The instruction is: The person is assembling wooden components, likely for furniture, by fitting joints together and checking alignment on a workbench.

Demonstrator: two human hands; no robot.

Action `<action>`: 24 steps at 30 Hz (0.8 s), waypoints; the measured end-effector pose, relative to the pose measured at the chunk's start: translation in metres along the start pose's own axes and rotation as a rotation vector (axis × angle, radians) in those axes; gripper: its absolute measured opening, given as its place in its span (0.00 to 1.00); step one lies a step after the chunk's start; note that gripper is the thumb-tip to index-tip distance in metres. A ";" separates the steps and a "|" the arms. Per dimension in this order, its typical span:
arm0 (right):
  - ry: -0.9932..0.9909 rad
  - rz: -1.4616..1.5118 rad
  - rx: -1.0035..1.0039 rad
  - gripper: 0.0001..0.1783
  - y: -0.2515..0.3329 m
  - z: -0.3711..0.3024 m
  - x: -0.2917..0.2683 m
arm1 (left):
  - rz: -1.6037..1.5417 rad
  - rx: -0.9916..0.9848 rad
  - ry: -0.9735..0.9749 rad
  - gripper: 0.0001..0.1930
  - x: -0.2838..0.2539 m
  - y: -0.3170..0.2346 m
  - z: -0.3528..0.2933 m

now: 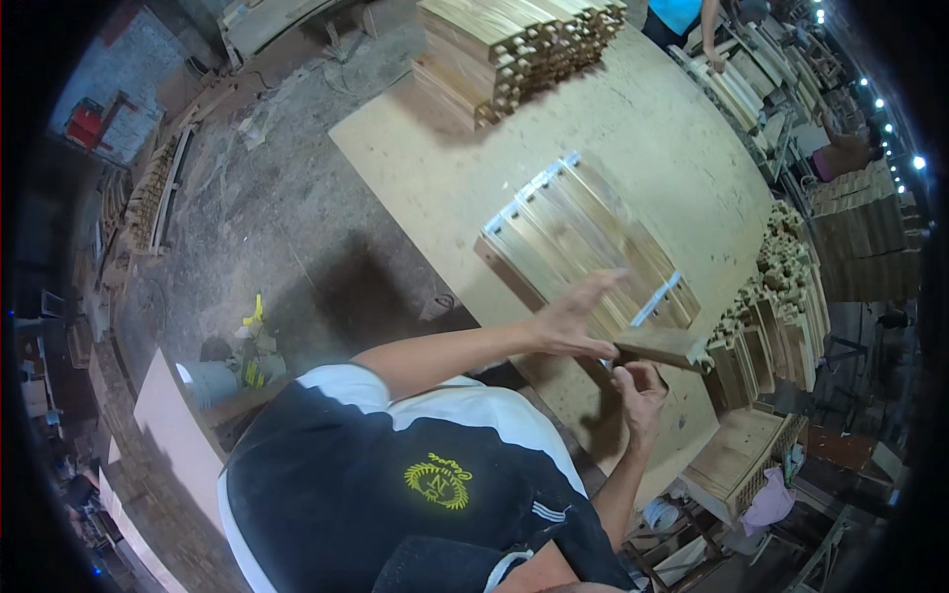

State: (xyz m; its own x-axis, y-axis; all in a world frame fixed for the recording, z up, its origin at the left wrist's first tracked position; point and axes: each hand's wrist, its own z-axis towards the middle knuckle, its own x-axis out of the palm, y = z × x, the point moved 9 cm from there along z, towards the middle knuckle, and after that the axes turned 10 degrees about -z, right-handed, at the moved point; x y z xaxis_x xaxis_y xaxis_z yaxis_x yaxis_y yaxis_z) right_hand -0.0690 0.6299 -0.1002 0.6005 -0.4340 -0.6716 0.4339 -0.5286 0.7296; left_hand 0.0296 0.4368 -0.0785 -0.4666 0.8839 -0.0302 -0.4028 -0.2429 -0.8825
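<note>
Step in hand: looks like adding one more wooden slat [660,346] to the flat row of slats [583,247] laid side by side on the big plywood worktable [445,148] — that's my read from how the piece sits right at the near end of the row.

Where the slat is: in the air just above the table's near right corner, close to level, its notched end pointing right toward the stack of notched pieces [771,316] at the table edge.

Left hand [573,316]: fingers spread and mostly straight, palm down, hovering over the near end of the row with the thumb side meeting the slat's left end. Not clenched — more steadying than gripping, though I can't tell how much of it is really touching.

Right hand [641,387]: under the slat, fingers curled up around its lower edge, so it's the one holding the piece.

Arms: left forearm comes across from the lower left, nearly straight; right forearm rises steeply from the bottom edge, wrist bent back.

Next move, my guess: it'd need lowering flat and butting snug against the last slat, ends lined up with the white strips [534,188] running across the row.

Around: another pile of slats [514,49] at the far end of the table, a second person [692,20] at the top, dusty concrete floor [297,217] to the left.
</note>
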 end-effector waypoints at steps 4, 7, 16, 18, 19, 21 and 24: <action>0.044 0.221 -0.101 0.12 0.109 0.075 0.063 | 0.128 -0.297 -0.063 0.56 -0.143 0.034 -0.068; 0.019 0.054 -0.403 0.22 0.204 0.185 0.104 | 0.182 -0.365 -0.171 0.57 -0.240 0.026 -0.100; -0.452 -0.315 -0.581 0.40 0.377 0.381 0.209 | 0.264 -0.317 -0.546 0.50 -0.372 -0.003 -0.150; -0.476 -0.351 -0.503 0.41 0.376 0.391 0.211 | 0.197 -0.336 -0.571 0.49 -0.372 0.003 -0.159; -0.480 -0.368 -0.459 0.42 0.373 0.390 0.213 | 0.173 -0.357 -0.577 0.48 -0.371 0.007 -0.165; -0.443 -0.378 -0.498 0.43 0.374 0.392 0.209 | 0.118 -0.397 -0.571 0.46 -0.367 0.019 -0.172; -0.413 -0.412 -0.553 0.40 0.370 0.379 0.192 | 0.073 -0.372 -0.520 0.41 -0.362 0.034 -0.163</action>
State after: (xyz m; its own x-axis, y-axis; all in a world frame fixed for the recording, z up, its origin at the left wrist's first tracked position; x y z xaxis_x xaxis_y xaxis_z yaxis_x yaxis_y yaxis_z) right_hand -0.0477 0.0741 -0.0082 0.0694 -0.5744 -0.8156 0.9013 -0.3144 0.2981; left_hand 0.3130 0.1734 -0.1740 -0.8411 0.5383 0.0529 -0.0994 -0.0576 -0.9934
